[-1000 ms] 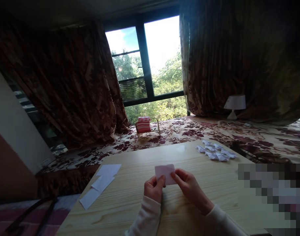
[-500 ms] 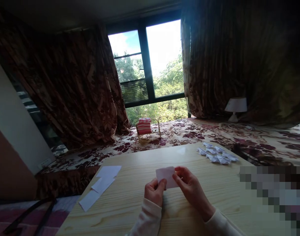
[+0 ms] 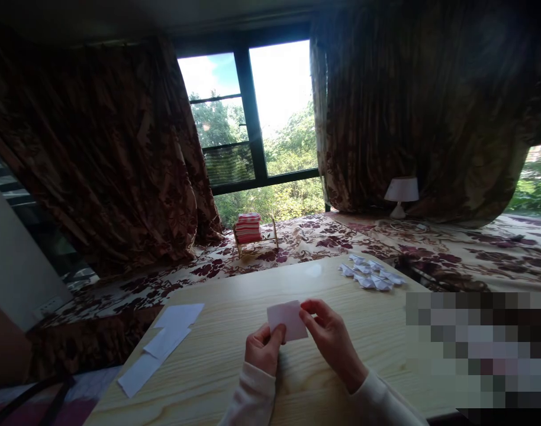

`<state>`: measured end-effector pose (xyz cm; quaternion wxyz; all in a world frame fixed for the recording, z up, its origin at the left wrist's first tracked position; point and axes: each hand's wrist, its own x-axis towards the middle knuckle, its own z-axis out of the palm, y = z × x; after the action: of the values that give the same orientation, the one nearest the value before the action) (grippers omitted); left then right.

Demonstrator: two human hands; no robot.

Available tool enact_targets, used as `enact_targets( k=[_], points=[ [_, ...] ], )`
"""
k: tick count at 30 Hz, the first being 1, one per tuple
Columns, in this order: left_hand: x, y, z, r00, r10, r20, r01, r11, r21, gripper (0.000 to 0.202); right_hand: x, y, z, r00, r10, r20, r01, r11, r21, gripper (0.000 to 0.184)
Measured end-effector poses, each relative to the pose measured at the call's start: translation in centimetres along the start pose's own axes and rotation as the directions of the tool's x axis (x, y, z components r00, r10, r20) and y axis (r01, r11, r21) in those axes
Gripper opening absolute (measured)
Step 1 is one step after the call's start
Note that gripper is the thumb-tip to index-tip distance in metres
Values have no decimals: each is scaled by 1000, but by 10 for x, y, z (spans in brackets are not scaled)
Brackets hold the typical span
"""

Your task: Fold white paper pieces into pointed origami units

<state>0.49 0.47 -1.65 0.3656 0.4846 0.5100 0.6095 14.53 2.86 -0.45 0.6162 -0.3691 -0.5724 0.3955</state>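
Holding the paper square (image 3: 288, 316) over the tabletop (image 3: 203, 373), clamped by the left hand (image 3: 262, 351) and pinched at its edge by the right hand (image 3: 333, 340) (well apart from the folded pieces (image 3: 372, 273)), seemingly mid-adjustment, next needing light, even finger control.

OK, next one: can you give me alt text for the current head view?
A person's left hand and right hand hold a small white paper over a pale wooden table. White sheets lie on its left, folded paper pieces at its far right; beyond are a window and dark curtains.
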Motion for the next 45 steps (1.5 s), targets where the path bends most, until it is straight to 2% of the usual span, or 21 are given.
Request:
enact_targets(
  k=[16,25,30,35,45],
  points=[
    [-1,3,2,1000,5,-18,-5,1000,8,38,1,-1,-1,999,46,9,-47,998,40,33],
    [-2,6,1,1000,12,-13,-12,1000,18,37,-1,0,1,1000,-11,3,11,1000,14,22],
    [-2,6,1,999,35,18,-35,999,34,39,-2,-4,0,999,-48,16,48,999,4,17],
    [-3,10,1,996,43,76,-46,998,45,42,0,-3,0,999,-45,27,44,999,29,22],
    [-2,12,-3,984,10,176,-19,998,52,37,0,6,0,1000,-9,-29,12,994,107,21]
  ],
)
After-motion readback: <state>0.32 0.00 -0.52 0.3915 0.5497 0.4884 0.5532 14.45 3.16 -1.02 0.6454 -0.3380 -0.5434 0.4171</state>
